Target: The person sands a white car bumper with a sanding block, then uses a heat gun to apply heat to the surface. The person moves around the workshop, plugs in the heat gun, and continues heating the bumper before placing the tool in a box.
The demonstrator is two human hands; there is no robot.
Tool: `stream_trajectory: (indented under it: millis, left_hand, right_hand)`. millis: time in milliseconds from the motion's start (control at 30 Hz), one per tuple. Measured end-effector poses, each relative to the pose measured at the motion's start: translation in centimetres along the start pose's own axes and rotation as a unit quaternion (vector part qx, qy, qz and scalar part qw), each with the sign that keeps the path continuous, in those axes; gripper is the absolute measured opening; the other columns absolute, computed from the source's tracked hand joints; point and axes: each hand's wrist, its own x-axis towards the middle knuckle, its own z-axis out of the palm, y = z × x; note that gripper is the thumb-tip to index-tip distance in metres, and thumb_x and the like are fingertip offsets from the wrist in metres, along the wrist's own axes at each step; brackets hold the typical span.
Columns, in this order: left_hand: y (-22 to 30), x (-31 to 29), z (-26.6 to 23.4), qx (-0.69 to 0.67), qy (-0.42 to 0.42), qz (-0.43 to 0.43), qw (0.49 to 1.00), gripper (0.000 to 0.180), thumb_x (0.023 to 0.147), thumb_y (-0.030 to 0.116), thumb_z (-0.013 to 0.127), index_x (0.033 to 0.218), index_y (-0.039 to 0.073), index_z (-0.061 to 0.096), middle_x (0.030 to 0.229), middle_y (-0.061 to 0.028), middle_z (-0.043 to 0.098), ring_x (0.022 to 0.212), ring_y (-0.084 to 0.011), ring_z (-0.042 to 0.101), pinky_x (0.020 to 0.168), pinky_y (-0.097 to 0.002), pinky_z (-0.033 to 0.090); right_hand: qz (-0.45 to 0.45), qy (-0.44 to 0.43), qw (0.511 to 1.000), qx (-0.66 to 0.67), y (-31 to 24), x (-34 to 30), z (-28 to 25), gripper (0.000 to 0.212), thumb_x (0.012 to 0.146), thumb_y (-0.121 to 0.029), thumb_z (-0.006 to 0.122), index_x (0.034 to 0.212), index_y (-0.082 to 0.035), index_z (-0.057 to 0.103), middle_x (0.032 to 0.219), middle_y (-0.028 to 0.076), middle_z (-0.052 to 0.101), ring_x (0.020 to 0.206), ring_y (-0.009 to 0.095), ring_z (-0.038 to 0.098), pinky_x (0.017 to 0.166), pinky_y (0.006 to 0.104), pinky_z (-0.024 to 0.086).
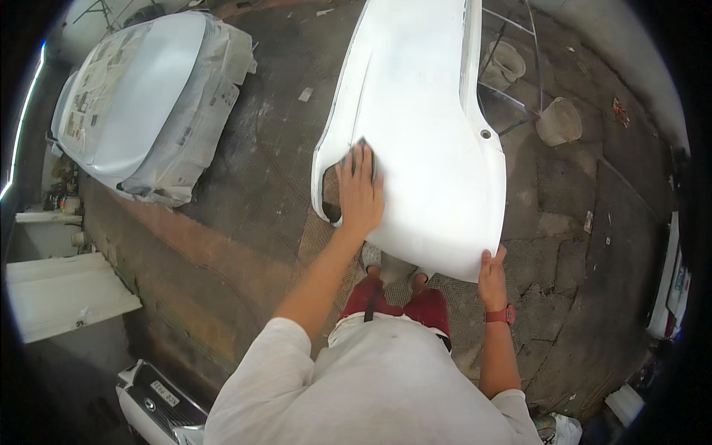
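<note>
Stained concrete floor (271, 137) spreads across the head view, with a paper-masked car (148, 96) at upper left. From top centre toward the person stretches a white car body panel (423, 148); the left hand (361, 199) lies flat there over a mostly hidden dark piece (374, 163), its grip impossible to tell, while the right hand (492, 278) clasps the panel's near right corner
</note>
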Motion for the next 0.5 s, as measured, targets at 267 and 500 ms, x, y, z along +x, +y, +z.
stream_trajectory:
  millis: [267, 500]
  left_hand:
    - [-2.4, -0.4, -1.3, 0.013, -0.049, 0.08, 0.995, 0.065, 0.11, 0.035, 0.043, 0.164, 0.001, 0.03, 0.17, -0.0251, 0.027, 0.158, -0.0416, 0.025, 0.127, -0.0663, 0.011]
    - [-5.2, 16.0, -3.7, 0.122, -0.011, 0.088, 0.989, 0.061, 0.113, 0.039, 0.033, 0.166, 0.008, 0.028, 0.17, -0.0141, 0.032, 0.158, -0.033, 0.028, 0.127, -0.0669, 0.012]
  right_hand:
    - [-0.002, 0.011, 1.0, 0.006, 0.9, 0.9, 0.8, 0.073, 0.111, -0.06, 0.031, 0.149, 0.003, 0.031, 0.134, 0.038, 0.059, 0.128, 0.053, 0.058, 0.107, 0.0532, 0.045]
    - [-0.008, 0.001, 1.0, -0.012, -0.7, 0.9, 1.0, 0.078, 0.11, -0.064, 0.029, 0.15, 0.003, 0.031, 0.139, 0.037, 0.057, 0.132, 0.05, 0.056, 0.111, 0.0495, 0.044]
